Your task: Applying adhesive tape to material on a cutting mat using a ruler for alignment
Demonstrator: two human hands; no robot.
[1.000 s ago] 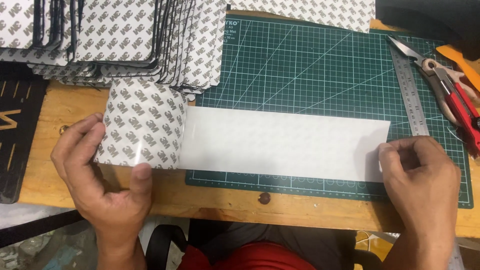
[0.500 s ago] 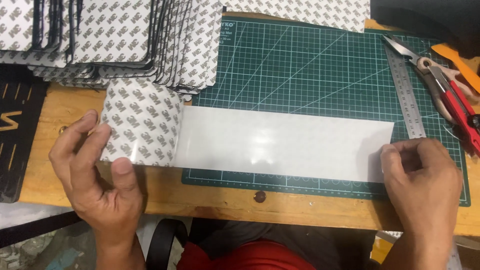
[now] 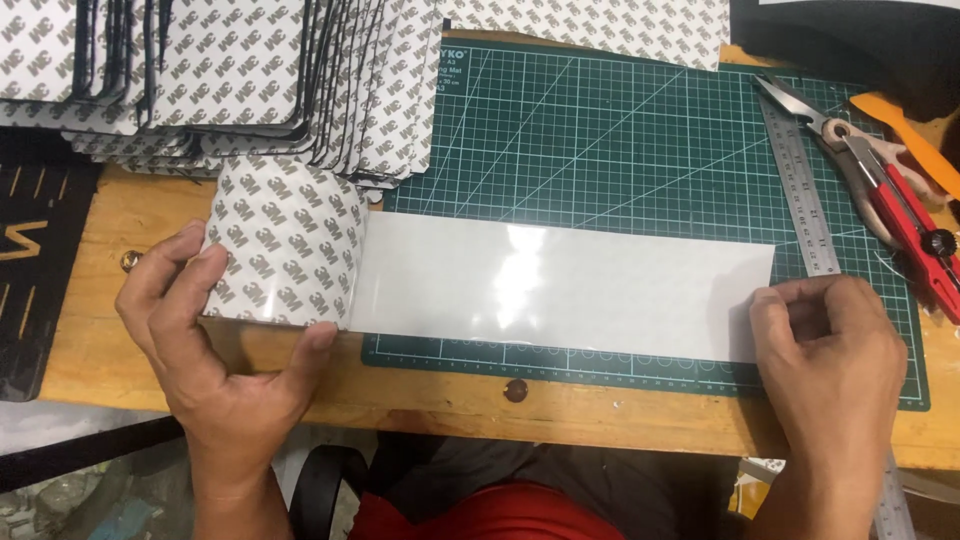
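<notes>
The roll of double-sided tape (image 3: 285,250) (its backing printed all over with a small grey pattern) lay at the left edge of the green cutting mat (image 3: 640,130), resting partly on the wooden table (image 3: 130,240). From it a glossy white strip (image 3: 560,285) ran unrolled across the near part of the mat, flat on the grid. The left hand (image 3: 215,355) cupped the roll, fingers curled round its far-left side and the thumb pressed against its near edge, so the grasp was closed on the roll. The right hand (image 3: 835,350) sat at the mat's near right corner, fingertips bent down and pinning the free end of the strip to the mat. Beyond the mat's far left corner stood a stack of cut sheets (image 3: 200,80) in the same printed backing. Along the mat's right side lay a steel ruler (image 3: 800,185), with scissors (image 3: 820,130) and a red utility knife (image 3: 915,235) just beside it.
</notes>
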